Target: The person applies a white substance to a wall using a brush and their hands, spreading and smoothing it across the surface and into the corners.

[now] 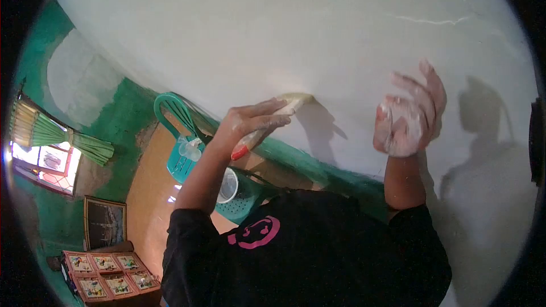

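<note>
My left hand [250, 124] is wrapped round a paintbrush with a pale handle [259, 136] and a red end [240, 152]. The brush's yellowish-white bristles [299, 98] meet the white wall [341, 40]. White smears mark the fingers of this hand. To the right, my right hand [408, 113] is raised close to the wall, its upper fingers stretched apart and its palm thickly coated in white. No separate object can be made out in it.
A green plastic chair [170, 105] carries clear plastic cups [189, 149]. Nearer me, a white-rimmed container [228, 186] rests on another green plastic seat [242, 207]. Further left are a curtained window [51, 159], a framed picture [105, 223] and a picture-covered box [111, 276].
</note>
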Available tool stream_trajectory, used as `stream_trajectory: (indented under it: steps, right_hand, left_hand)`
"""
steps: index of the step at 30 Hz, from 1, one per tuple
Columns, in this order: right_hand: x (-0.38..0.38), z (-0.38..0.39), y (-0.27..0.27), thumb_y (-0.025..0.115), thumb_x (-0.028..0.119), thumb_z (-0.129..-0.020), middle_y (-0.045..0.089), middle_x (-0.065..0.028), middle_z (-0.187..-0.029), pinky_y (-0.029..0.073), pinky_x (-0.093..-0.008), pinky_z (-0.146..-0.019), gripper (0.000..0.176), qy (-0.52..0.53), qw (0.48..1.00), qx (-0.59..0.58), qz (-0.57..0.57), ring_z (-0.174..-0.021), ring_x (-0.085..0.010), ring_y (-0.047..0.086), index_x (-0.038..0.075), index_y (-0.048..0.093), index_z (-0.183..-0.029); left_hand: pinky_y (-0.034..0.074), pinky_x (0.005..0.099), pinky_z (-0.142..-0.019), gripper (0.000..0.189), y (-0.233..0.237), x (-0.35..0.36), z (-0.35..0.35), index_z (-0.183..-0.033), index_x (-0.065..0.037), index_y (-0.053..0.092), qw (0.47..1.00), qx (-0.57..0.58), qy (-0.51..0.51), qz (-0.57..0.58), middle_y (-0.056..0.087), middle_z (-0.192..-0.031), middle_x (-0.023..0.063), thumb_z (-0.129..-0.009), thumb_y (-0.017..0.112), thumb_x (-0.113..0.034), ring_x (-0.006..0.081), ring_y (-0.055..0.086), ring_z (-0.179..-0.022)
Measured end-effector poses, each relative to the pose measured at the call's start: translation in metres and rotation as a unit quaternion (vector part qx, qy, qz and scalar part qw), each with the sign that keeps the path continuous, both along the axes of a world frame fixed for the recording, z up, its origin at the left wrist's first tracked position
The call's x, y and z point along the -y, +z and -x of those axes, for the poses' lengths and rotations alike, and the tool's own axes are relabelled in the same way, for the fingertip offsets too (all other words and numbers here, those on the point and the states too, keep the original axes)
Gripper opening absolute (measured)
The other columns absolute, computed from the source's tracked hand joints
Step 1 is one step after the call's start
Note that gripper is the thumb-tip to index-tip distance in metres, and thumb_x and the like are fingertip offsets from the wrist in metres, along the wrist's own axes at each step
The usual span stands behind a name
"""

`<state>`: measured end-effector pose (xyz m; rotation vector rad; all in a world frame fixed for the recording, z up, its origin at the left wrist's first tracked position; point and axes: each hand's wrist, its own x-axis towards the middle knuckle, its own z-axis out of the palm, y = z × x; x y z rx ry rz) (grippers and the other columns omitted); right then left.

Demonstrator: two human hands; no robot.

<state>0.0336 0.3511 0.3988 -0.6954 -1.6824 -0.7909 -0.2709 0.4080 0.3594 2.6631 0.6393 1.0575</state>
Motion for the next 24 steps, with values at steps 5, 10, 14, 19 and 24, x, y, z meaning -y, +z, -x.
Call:
stream_trajectory:
  steps: [5, 10, 14, 19, 24]
  right_hand:
    - [-0.007, 0.004, -0.011, 0.058, 0.019, -0.085, 0.070, -0.0050, -0.092, 0.036, -0.0516, -0.102, 0.007, -0.079, 0.996, 0.019, -0.026, -0.115, -0.0364, 0.055, 0.015, 0.053, -0.085]
    - [-0.009, 0.005, -0.013, 0.062, 0.020, -0.082, 0.071, 0.0026, -0.095, 0.030, -0.0487, -0.102, 0.007, -0.026, 1.000, 0.003, -0.003, -0.107, -0.0275, 0.060, 0.020, 0.056, -0.083]
    - [-0.012, 0.004, -0.015, 0.058, 0.018, -0.084, 0.071, -0.0004, -0.089, 0.038, -0.0426, -0.095, 0.003, -0.007, 0.999, 0.019, -0.026, -0.101, -0.0283, 0.062, 0.017, 0.055, -0.083]
    - [-0.012, 0.005, -0.009, 0.059, 0.015, -0.082, 0.070, -0.0001, -0.084, 0.041, -0.0397, -0.087, 0.005, 0.020, 0.999, 0.027, -0.010, -0.091, -0.0255, 0.065, 0.015, 0.055, -0.086]
    - [-0.009, 0.000, -0.014, 0.059, 0.015, -0.083, 0.070, -0.0010, -0.080, 0.041, -0.0394, -0.085, 0.007, 0.051, 0.998, 0.041, 0.000, -0.086, -0.0242, 0.066, 0.014, 0.055, -0.089]
  left_hand:
    - [0.055, 0.0375, -0.088, 0.026, 0.015, -0.006, -0.004, -0.092, -0.017, 0.072, 0.980, 0.058, 0.051, -0.185, 0.065, -0.118, 0.0120, -0.070, 0.068, -0.003, 0.0287, 0.062, -0.111]
    - [0.046, 0.0455, -0.100, 0.017, -0.028, 0.004, -0.015, -0.090, -0.016, 0.071, 0.990, -0.003, 0.030, -0.141, 0.064, -0.121, 0.0085, -0.074, 0.065, -0.015, 0.0316, 0.057, -0.118]
    - [0.044, 0.0470, -0.102, 0.021, -0.065, 0.014, -0.018, -0.093, -0.015, 0.070, 0.995, -0.016, 0.033, -0.091, 0.061, -0.126, 0.0080, -0.073, 0.064, -0.017, 0.0324, 0.054, -0.121]
    - [0.045, 0.0448, -0.101, 0.025, -0.065, 0.017, -0.013, -0.095, -0.015, 0.070, 0.999, -0.046, 0.019, -0.003, 0.061, -0.126, 0.0077, -0.073, 0.062, -0.019, 0.0337, 0.055, -0.120]
    - [0.047, 0.0430, -0.099, 0.024, -0.014, 0.008, -0.015, -0.095, -0.016, 0.072, 0.997, -0.072, 0.002, -0.027, 0.064, -0.121, 0.0071, -0.072, 0.065, -0.016, 0.0322, 0.058, -0.116]
